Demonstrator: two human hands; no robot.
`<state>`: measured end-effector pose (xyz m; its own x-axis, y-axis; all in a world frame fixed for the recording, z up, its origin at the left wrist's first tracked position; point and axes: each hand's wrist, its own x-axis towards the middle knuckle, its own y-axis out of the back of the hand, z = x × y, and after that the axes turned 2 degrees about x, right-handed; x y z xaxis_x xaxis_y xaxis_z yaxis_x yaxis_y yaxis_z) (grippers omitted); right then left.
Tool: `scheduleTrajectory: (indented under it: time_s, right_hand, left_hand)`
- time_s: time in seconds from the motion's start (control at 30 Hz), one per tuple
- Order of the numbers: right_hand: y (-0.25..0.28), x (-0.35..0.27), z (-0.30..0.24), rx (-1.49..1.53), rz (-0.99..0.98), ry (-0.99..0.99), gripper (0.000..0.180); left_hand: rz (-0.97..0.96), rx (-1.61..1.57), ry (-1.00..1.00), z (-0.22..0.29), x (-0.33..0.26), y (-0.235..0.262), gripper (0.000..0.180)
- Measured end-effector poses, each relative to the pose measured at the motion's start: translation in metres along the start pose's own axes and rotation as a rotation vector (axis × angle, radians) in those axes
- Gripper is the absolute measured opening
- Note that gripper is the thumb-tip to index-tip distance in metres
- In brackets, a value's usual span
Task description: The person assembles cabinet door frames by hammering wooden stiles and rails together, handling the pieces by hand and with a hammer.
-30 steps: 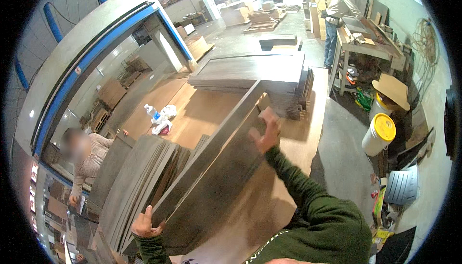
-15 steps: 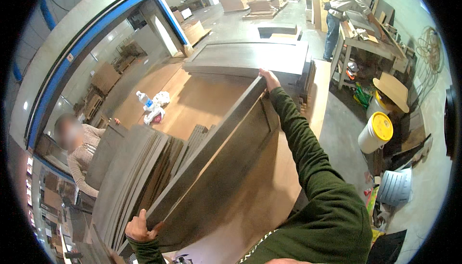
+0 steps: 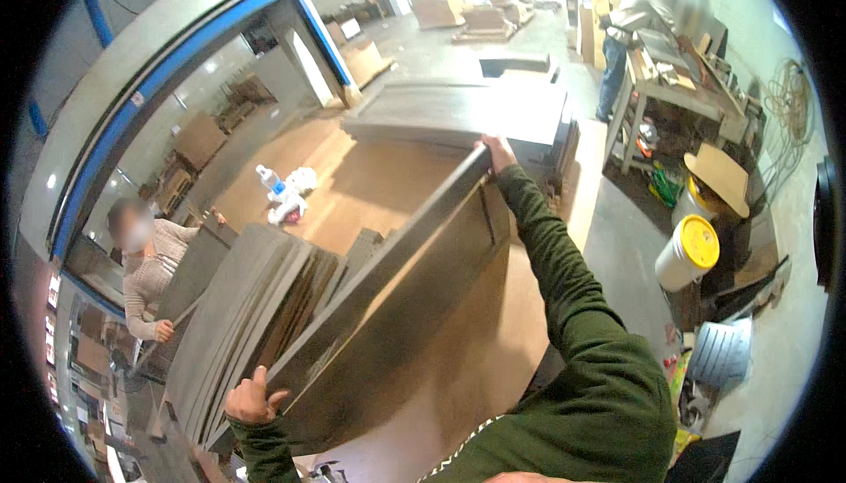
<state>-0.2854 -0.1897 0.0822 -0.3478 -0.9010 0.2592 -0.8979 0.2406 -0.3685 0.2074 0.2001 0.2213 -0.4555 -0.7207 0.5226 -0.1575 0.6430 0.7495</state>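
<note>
Panel (image 3: 414, 307): was tilted above the wooden surface (image 3: 330, 214), beside stacked boards (image 3: 238, 293).
Right hand (image 3: 500, 153): fingers gripped its far end.
Left hand (image 3: 254, 397): was at the near end, thumb spread; grip unclear.

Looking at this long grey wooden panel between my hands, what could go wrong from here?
The long grey wooden panel is tilted, with the bare left hand at its near end, so it might slip. It could scrape the grey flat-panel stack beside it. The bare right hand, on the far corner, might get pinched against the flat grey wooden pile beyond.
</note>
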Motion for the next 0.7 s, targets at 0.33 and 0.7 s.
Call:
scheduleTrajectory:
  time_s: [0.33,0.7]
  right_hand:
    - [-0.072,-0.026,-0.268,-0.546,-0.107,0.877,0.039]
    - [-0.022,0.021,-0.090,-1.697,-0.877,0.397,0.046]
  left_hand:
    - [0.045,0.079,0.000,-0.008,-0.022,-0.017,0.045]
    - [0.090,-0.032,0.074,-0.002,-0.039,-0.069,0.037]
